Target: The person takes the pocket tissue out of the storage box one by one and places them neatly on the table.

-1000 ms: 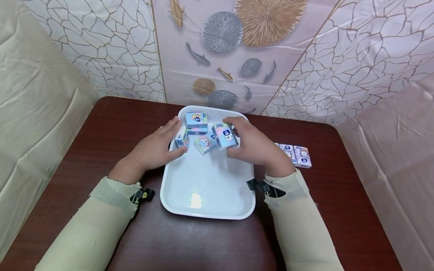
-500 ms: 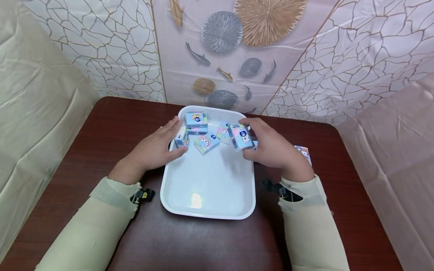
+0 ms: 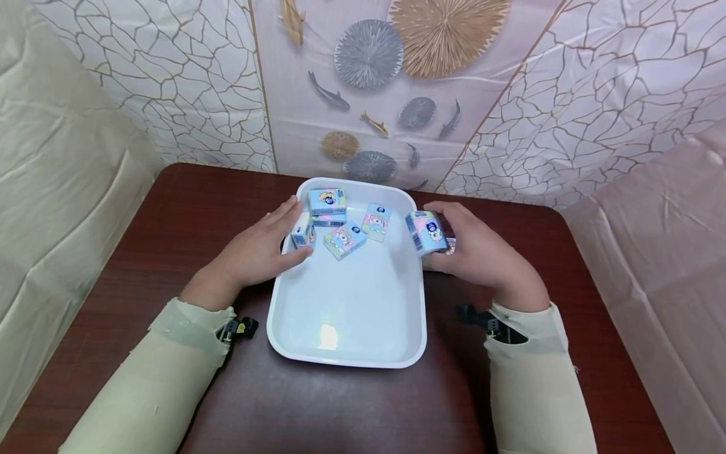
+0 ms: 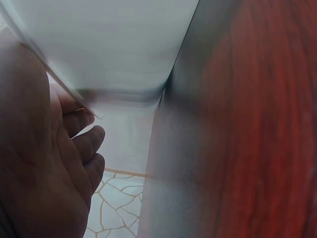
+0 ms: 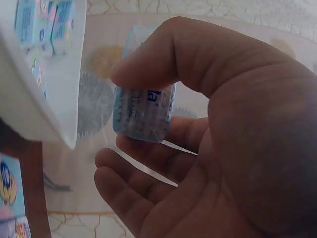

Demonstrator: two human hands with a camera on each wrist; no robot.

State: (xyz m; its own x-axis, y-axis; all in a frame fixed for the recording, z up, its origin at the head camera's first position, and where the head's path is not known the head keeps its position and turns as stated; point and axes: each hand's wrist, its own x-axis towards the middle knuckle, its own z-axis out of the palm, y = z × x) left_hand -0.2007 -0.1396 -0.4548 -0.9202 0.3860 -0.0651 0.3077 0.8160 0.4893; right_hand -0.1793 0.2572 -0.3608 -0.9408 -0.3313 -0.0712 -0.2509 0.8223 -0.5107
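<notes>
My right hand (image 3: 482, 252) pinches a small plastic-wrapped tissue pack (image 3: 428, 232) between thumb and fingers, over the right rim of a white tray (image 3: 346, 302). The right wrist view shows this tissue pack (image 5: 143, 111) edge-on under the thumb, the lower fingers loosely bent. At the tray's left rim, my left hand (image 3: 249, 252) has its thumb and index finger around a tissue pack (image 3: 303, 230) standing on edge. The left wrist view shows its other fingers (image 4: 88, 144) curled near the rim, that pack hidden there.
Inside the tray are two flat tissue packs, one (image 3: 345, 239) tilted and another (image 3: 376, 222) near the right, plus a stacked pack (image 3: 327, 200) at the back left. Table packs (image 5: 10, 193) lie right of the tray, mostly hidden behind the right hand. A patterned cloth (image 3: 368, 113) hangs behind the dark table (image 3: 215, 189).
My right hand has moved right with its tissue pack, from above the tray's middle to its right rim, uncovering a flat pack in the tray. The left hand has stayed put.
</notes>
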